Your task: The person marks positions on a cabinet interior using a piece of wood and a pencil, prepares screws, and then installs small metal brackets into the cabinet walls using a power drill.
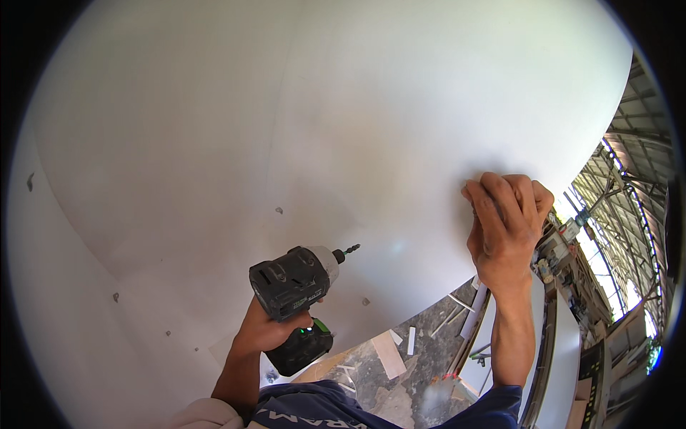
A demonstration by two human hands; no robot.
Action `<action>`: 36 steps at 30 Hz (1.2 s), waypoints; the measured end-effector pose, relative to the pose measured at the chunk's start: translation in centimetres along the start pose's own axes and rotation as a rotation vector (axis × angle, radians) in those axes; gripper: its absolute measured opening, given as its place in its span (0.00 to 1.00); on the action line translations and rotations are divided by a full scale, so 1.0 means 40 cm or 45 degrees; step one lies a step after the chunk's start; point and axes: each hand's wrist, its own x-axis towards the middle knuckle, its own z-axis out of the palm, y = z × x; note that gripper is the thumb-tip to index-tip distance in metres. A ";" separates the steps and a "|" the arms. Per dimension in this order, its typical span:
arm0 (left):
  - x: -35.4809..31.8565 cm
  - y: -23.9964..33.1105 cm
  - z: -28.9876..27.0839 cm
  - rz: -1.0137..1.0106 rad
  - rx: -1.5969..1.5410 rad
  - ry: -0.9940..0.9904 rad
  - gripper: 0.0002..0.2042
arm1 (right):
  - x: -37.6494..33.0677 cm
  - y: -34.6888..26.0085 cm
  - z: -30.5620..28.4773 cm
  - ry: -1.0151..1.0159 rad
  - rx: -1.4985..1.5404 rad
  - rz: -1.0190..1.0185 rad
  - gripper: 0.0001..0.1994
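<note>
My left hand [268, 329] is wrapped round the handle of a black and grey cordless drill [293, 279]. A dark bit [350, 250] sticks out of its nose, pointing right along a large white panel [386, 164]; I cannot tell whether the tip touches it. Farther right, near the panel's edge, my right hand [507, 222] is up against the white surface. Its fingers are curled in and pressed together, and whatever they may pinch is hidden.
Small grey marks [366, 302] dot the panel. Below its edge, offcuts [388, 355] and strips lie on a stained concrete floor [421, 372]. To the right stand long pale boards [564, 350], cluttered wood and tools, and a metal roof frame [629, 171].
</note>
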 end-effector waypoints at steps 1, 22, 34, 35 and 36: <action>0.000 0.001 -0.001 -0.016 0.005 -0.007 0.24 | 0.002 0.002 0.000 -0.008 0.060 -0.029 0.16; -0.011 -0.029 -0.002 -0.070 -0.023 -0.043 0.23 | 0.048 0.046 -0.021 -0.255 0.166 -0.233 0.15; -0.028 -0.038 0.012 0.025 -0.062 0.019 0.24 | 0.048 0.039 -0.052 -0.255 -0.029 -0.200 0.17; -0.033 -0.031 0.006 0.098 -0.035 0.040 0.24 | 0.056 0.035 -0.050 -0.302 0.018 -0.264 0.17; -0.029 -0.022 0.012 0.089 -0.040 0.035 0.24 | 0.051 0.036 -0.043 -0.313 0.018 -0.262 0.17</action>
